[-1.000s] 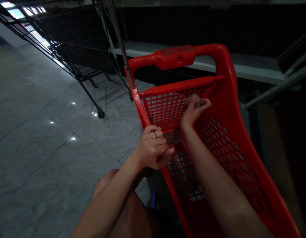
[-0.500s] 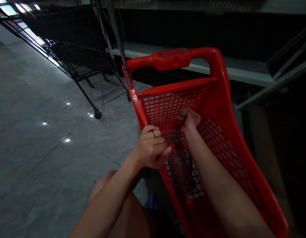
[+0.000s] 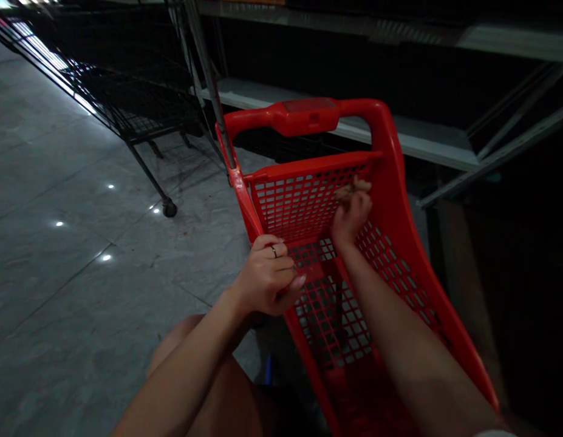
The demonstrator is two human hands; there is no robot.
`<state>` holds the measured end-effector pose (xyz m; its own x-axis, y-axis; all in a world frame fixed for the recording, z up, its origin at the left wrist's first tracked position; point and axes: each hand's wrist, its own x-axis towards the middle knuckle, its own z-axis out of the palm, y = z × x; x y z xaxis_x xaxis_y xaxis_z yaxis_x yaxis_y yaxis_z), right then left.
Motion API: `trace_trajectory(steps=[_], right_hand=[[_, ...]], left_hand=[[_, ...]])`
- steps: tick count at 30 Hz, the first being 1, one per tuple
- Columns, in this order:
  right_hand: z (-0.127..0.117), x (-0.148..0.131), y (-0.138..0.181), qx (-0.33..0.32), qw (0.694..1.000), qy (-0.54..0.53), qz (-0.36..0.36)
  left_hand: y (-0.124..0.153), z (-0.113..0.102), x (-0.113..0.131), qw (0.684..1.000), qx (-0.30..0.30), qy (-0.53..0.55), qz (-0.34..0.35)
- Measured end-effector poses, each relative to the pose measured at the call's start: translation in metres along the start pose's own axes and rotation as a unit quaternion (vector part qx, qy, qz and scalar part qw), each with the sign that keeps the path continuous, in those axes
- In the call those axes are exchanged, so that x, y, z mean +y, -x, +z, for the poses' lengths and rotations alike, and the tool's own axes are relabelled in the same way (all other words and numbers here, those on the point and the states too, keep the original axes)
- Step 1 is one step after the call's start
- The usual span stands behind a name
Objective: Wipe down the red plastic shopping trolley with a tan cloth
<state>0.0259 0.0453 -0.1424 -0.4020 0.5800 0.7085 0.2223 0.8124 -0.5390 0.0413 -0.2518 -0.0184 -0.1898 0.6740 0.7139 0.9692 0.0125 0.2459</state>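
A red plastic shopping cart (image 3: 393, 176) with slotted walls stands in front of me, its handle at the far end. My left hand (image 3: 267, 276), wearing a dark ring, is closed around the cart's left rim. Inside the basket, my right hand (image 3: 351, 218) is closed on a crumpled brownish cloth (image 3: 354, 187) near the far grid panel, toward its right side. The cloth partly shows above the fingers; whether it touches the panel I cannot tell.
Behind the cart runs a dark metal shelf rack (image 3: 440, 142) with pale edges and a slanting upright at right. A dark wire cart (image 3: 144, 121) on casters stands at upper left. Grey tiled floor (image 3: 81, 297) extends on the left. My bent knee is below my left arm.
My right hand has moved up along the far panel, and more of the cloth shows. The left hand keeps its hold on the rim. The view has shifted slightly.
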Motion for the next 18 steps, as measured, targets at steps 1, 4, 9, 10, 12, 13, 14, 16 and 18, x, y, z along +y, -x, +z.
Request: trace_trajectory(steps=[1,4,9,10,12,13,14,16,18], right_hand=[[-0.001,0.005,0.020,-0.059,0.998,0.003,-0.002],[-0.010,0.017,0.069,-0.197,0.980,-0.025,-0.001],[-0.015,0.012,0.070,-0.168,0.984,-0.048,0.027],[-0.013,0.007,0.057,-0.134,0.989,-0.051,0.030],[-0.009,-0.006,0.019,-0.040,0.997,-0.062,0.022],[-0.006,-0.013,-0.001,0.004,0.997,-0.071,0.007],[-0.003,-0.020,-0.021,0.041,0.996,-0.074,-0.006],[0.002,-0.032,-0.050,0.082,0.993,-0.079,-0.020],[0.006,-0.040,-0.056,0.075,0.993,-0.084,-0.021]], left_hand=[[0.000,-0.001,0.000,1.000,-0.002,-0.003,-0.001],[0.001,-0.003,0.000,1.000,-0.004,-0.009,-0.004],[0.002,-0.004,0.001,1.000,0.001,-0.012,-0.005],[0.002,-0.004,0.002,1.000,0.000,-0.012,-0.005],[0.002,-0.004,0.002,1.000,-0.004,-0.010,-0.008],[0.002,-0.004,0.003,1.000,-0.005,-0.008,-0.011],[0.002,-0.004,0.003,1.000,-0.005,-0.005,-0.014],[0.002,-0.004,0.002,1.000,-0.003,-0.001,-0.018],[0.002,-0.003,0.002,1.000,0.002,0.003,-0.019]])
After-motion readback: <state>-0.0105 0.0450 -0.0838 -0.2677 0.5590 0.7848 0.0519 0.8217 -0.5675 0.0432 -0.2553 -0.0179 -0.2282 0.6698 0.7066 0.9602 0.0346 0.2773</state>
